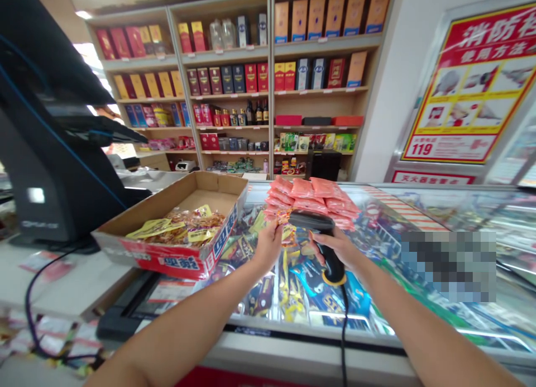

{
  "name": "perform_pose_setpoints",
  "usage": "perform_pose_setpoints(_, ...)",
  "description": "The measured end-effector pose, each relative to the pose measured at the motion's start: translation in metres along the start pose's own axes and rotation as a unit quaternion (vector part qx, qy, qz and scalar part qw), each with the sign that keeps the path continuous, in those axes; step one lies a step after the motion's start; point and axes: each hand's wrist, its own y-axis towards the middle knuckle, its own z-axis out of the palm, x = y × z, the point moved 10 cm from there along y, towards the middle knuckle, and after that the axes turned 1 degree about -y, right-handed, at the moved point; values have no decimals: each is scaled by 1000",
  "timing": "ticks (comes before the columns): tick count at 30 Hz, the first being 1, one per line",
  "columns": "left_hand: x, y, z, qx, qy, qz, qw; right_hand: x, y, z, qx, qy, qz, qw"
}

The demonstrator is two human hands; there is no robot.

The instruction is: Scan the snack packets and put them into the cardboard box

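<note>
My right hand (pixel 335 246) is wrapped round the grip of a black barcode scanner (pixel 312 221), its cord hanging down over the front edge. The scanner head points left, toward my left hand (pixel 269 243). Between the closed fingers of that hand is a small orange and yellow snack packet (pixel 288 230), partly hidden behind the scanner head. Just beyond both hands, pink packets (pixel 310 192) are stacked on the glass top. To the left stands an open cardboard box (pixel 167 258) with a red front, holding several clear snack packets with yellow labels (pixel 205 235).
Beneath my hands is a glass-topped freezer (pixel 251 314) full of colourful packs. A black checkout terminal (pixel 54 152) rises at the left, with a cable (pixel 29 297). Shelves (pixel 230 99) of boxed bottles line the back, and a red and yellow poster (pixel 473 85) hangs on the right.
</note>
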Motion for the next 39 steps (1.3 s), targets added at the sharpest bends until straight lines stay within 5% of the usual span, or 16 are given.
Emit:
perform_pose_setpoints(11,14,4,4,12,-11,5,1000,-5,3,-11,-30,49,2,998)
perform_pose_setpoints(20,-4,1,2,14,174,20,984,16,4,-73,-169,225,-110,953)
perform_pose_setpoints(25,-6,13,12,40,224,-20,974,15,5,-88,-211,237,-155,936)
perform_pose_setpoints(33,-7,22,54,122,428,-42,895,11,7,-83,-215,240,-150,935)
perform_pose_setpoints(39,-41,34,45,107,539,72,832,7,9,-80,-219,232,-144,937)
